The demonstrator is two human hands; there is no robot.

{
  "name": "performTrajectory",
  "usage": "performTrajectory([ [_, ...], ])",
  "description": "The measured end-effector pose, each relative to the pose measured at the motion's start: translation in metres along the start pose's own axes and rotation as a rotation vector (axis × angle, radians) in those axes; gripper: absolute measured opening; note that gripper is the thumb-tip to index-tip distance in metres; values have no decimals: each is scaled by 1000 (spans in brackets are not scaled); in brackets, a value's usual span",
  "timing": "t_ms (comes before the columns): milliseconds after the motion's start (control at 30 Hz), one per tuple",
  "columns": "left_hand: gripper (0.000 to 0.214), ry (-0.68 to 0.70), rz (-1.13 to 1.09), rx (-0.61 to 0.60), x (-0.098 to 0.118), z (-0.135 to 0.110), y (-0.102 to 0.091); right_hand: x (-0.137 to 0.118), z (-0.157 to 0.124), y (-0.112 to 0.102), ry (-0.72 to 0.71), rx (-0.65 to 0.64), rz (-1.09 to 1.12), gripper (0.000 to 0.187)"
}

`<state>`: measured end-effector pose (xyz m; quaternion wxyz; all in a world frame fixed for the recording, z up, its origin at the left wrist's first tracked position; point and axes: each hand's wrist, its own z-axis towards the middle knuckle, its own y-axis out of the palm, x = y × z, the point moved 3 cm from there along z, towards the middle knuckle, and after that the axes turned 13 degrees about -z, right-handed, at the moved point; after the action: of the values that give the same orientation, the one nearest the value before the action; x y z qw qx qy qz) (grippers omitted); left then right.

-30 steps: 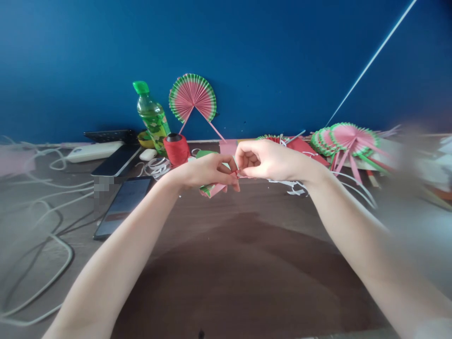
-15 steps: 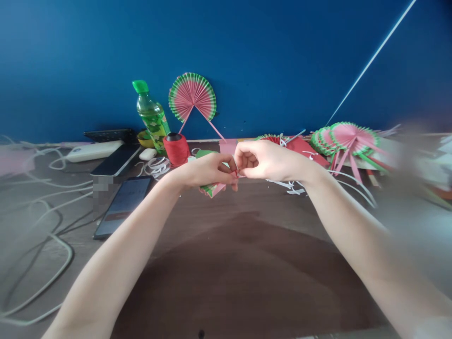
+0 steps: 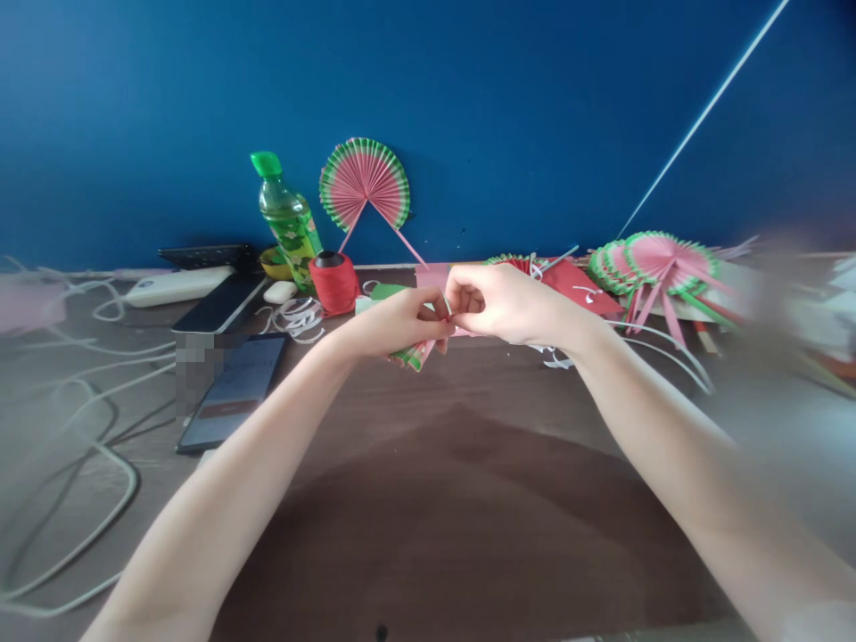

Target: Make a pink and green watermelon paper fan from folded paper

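My left hand (image 3: 407, 319) is closed around a folded strip of pleated paper (image 3: 418, 353), pink with a green and white edge, whose end shows below the fingers. Right beside it, my right hand (image 3: 485, 305) is curled into a pinch, its fingertips meeting those of the left. A small bit of red thread (image 3: 448, 317) shows where the fingertips come together. Most of the folded paper is hidden behind my left hand. To the left stands a spool of red thread (image 3: 335, 285) with a black top.
A finished pleated paper fan (image 3: 365, 183) leans on the blue wall near a green bottle (image 3: 287, 218). More paper fans (image 3: 659, 260) lie at the right by red paper (image 3: 579, 287). Phones (image 3: 234, 392), white cables (image 3: 130, 473) and paper scraps (image 3: 299, 318) are on the left.
Both hands stay together in nearly the same spot. The folded paper's lower end has shifted slightly to the right, and the fingertips have drawn a little closer.
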<state>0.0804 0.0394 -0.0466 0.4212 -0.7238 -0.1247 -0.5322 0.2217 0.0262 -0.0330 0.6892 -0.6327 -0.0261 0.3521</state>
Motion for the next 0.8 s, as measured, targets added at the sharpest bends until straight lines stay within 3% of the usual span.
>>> performTrajectory([
  [467,7,-77,-42,64,-6,2,0,3,2,-2,48,83,-184,10],
  [800,8,-47,-164,44,-12,1,-6,9,-3,-9,83,31,-106,7],
])
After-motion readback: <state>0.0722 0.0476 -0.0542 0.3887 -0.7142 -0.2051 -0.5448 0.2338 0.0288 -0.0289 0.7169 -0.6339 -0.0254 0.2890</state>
